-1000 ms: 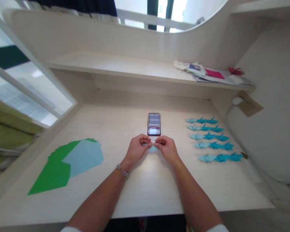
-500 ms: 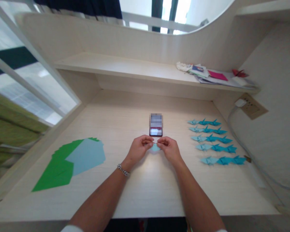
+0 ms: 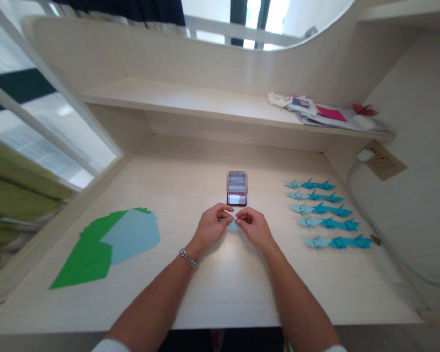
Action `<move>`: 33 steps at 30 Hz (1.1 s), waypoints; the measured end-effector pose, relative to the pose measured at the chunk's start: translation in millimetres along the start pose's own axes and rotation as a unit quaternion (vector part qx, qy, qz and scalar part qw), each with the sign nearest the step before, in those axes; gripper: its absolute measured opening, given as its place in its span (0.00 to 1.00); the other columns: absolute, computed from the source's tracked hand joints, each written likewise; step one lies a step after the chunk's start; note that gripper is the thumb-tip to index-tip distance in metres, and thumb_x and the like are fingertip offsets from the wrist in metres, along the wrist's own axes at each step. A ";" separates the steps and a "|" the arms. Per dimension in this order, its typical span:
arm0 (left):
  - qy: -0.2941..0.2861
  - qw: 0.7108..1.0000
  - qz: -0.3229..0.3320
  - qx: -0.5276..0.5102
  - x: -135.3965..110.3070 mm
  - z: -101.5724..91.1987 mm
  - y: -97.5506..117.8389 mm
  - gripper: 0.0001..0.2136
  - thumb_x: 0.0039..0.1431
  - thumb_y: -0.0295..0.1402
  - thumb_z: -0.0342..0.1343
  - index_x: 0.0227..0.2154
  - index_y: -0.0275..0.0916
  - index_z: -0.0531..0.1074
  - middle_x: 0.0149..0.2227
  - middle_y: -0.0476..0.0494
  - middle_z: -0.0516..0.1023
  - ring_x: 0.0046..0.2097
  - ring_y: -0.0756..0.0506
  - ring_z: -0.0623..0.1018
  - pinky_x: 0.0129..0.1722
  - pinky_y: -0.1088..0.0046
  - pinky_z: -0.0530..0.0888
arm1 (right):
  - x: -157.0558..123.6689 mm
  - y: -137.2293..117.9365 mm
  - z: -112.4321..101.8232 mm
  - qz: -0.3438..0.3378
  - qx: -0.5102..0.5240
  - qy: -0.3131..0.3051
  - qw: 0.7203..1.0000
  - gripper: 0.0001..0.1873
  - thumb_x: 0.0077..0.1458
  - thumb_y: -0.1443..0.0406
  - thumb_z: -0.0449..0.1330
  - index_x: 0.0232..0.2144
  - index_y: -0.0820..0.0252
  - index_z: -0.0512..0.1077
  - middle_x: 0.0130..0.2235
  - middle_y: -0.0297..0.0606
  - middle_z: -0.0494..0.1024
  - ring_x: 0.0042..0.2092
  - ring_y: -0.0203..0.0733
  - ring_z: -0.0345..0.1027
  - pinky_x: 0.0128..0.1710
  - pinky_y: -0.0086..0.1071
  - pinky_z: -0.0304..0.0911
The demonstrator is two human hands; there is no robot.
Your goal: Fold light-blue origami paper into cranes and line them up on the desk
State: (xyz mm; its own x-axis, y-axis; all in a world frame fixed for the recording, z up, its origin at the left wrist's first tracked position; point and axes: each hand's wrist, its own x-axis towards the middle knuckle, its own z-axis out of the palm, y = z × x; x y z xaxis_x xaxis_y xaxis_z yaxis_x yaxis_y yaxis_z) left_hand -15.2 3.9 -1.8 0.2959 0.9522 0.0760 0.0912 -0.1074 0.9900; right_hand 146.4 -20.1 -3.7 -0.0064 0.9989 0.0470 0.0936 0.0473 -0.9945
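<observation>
My left hand (image 3: 211, 226) and my right hand (image 3: 254, 228) meet at the middle of the desk, fingertips pinched on a small light blue folded paper (image 3: 233, 225). Most of the paper is hidden between the fingers. A silver bracelet sits on my left wrist. Just behind the hands a phone (image 3: 236, 195) stands propped on the desk, screen lit.
Stacked green sheets (image 3: 84, 256) and light blue sheets (image 3: 132, 235) lie at the left. Rows of several blue paper cranes (image 3: 324, 212) lie at the right. The shelf holds papers and a red crane (image 3: 363, 109). A wall socket (image 3: 379, 159) with a cable is at the far right.
My hands have drawn closer together over the folded paper, covering more of it. The view shifted slightly.
</observation>
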 end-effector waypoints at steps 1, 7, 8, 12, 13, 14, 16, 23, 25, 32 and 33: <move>-0.007 1.000 -0.001 -0.010 0.7 -0.3 -0.2 0.12 0.51 0.30 0.58 0.40 0.36 0.71 0.28 0.45 0.78 0.31 0.48 0.76 0.33 0.74 0.71 | 0.5 0.4 0.3 0.000 0.006 0.001 1.000 0.08 0.43 0.65 0.63 0.30 0.60 0.72 0.28 0.34 0.75 0.31 0.38 0.68 0.33 0.30 0.63; 0.037 0.989 -0.054 -0.132 5.8 3.3 0.5 0.23 0.49 0.36 0.61 0.48 0.35 0.65 0.34 0.42 0.79 0.34 0.46 0.78 0.37 0.67 0.74 | 5.2 3.7 -0.4 0.009 0.078 0.071 0.994 0.11 0.42 0.65 0.64 0.32 0.60 0.72 0.28 0.34 0.76 0.30 0.38 0.69 0.32 0.31 0.63; 0.037 0.988 -0.060 -0.135 5.8 4.6 0.7 0.23 0.47 0.35 0.62 0.47 0.35 0.67 0.35 0.42 0.79 0.35 0.46 0.78 0.37 0.67 0.74 | 5.4 3.8 -0.7 0.007 0.088 0.082 0.993 0.13 0.42 0.64 0.64 0.34 0.59 0.72 0.28 0.35 0.76 0.30 0.38 0.69 0.33 0.31 0.64; -0.025 0.995 -0.048 -0.078 4.2 8.9 -1.0 0.13 0.46 0.36 0.63 0.34 0.33 0.74 0.36 0.40 0.79 0.37 0.45 0.77 0.41 0.67 0.73 | 5.4 3.1 -0.3 -0.001 0.076 0.090 0.993 0.16 0.45 0.63 0.63 0.40 0.59 0.74 0.32 0.37 0.79 0.34 0.41 0.71 0.37 0.34 0.65; -0.029 0.997 -0.041 -0.065 3.9 9.1 -2.3 0.12 0.47 0.36 0.62 0.33 0.33 0.75 0.36 0.40 0.79 0.37 0.45 0.77 0.41 0.68 0.72 | 5.4 3.3 0.2 0.000 0.063 0.084 0.994 0.15 0.45 0.63 0.62 0.38 0.59 0.75 0.34 0.38 0.79 0.36 0.42 0.71 0.38 0.35 0.65; -0.022 0.998 -0.035 -0.053 3.9 8.9 -3.8 0.11 0.48 0.36 0.61 0.32 0.33 0.75 0.35 0.40 0.79 0.37 0.45 0.77 0.41 0.68 0.72 | 5.5 3.7 0.8 0.003 0.051 0.079 0.996 0.13 0.45 0.63 0.62 0.37 0.59 0.76 0.34 0.39 0.79 0.36 0.43 0.71 0.39 0.35 0.65; 0.007 0.999 -0.025 -0.039 4.5 7.4 -6.9 0.11 0.50 0.37 0.60 0.32 0.34 0.75 0.35 0.40 0.79 0.36 0.46 0.77 0.39 0.69 0.72 | 5.7 5.3 1.8 0.013 0.033 0.071 0.997 0.11 0.45 0.63 0.62 0.33 0.60 0.76 0.34 0.40 0.79 0.36 0.43 0.71 0.38 0.35 0.65; 0.023 1.000 0.005 -0.013 4.5 5.1 -4.1 0.11 0.51 0.36 0.59 0.34 0.35 0.76 0.35 0.40 0.79 0.36 0.46 0.77 0.39 0.70 0.72 | 5.2 6.5 -0.9 0.015 -0.040 0.025 0.999 0.07 0.44 0.63 0.62 0.26 0.61 0.74 0.28 0.36 0.77 0.30 0.38 0.68 0.34 0.31 0.63; 0.011 0.999 0.011 -0.027 3.3 7.1 -0.4 0.11 0.52 0.36 0.59 0.36 0.35 0.76 0.38 0.39 0.79 0.39 0.45 0.76 0.41 0.69 0.71 | 5.5 5.7 -1.5 0.023 -0.036 0.037 0.998 0.08 0.44 0.62 0.62 0.25 0.62 0.74 0.25 0.34 0.75 0.27 0.37 0.66 0.30 0.30 0.61; -0.036 0.992 -0.041 -0.116 1.7 9.5 2.5 0.16 0.45 0.30 0.62 0.40 0.33 0.73 0.37 0.38 0.78 0.36 0.46 0.77 0.38 0.69 0.73 | 4.9 -0.3 0.4 0.060 0.063 0.049 0.995 0.11 0.41 0.59 0.64 0.23 0.62 0.72 0.23 0.33 0.73 0.24 0.34 0.63 0.25 0.28 0.59; -0.034 0.992 -0.047 -0.114 1.8 8.9 2.4 0.16 0.45 0.29 0.62 0.39 0.32 0.73 0.37 0.38 0.78 0.35 0.46 0.77 0.36 0.69 0.73 | 4.6 -1.4 0.5 0.066 0.073 0.044 0.994 0.12 0.41 0.59 0.64 0.24 0.62 0.72 0.23 0.34 0.73 0.25 0.35 0.64 0.25 0.28 0.59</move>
State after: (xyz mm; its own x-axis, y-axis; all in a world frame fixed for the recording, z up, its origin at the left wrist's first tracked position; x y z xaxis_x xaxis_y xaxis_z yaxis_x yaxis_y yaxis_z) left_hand -6.0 2.8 -0.3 0.3603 0.9327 -0.0180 -0.0947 0.0558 0.9939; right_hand 145.8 -15.6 -2.2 0.0833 0.9931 -0.0825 -0.0586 -0.0778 -0.9952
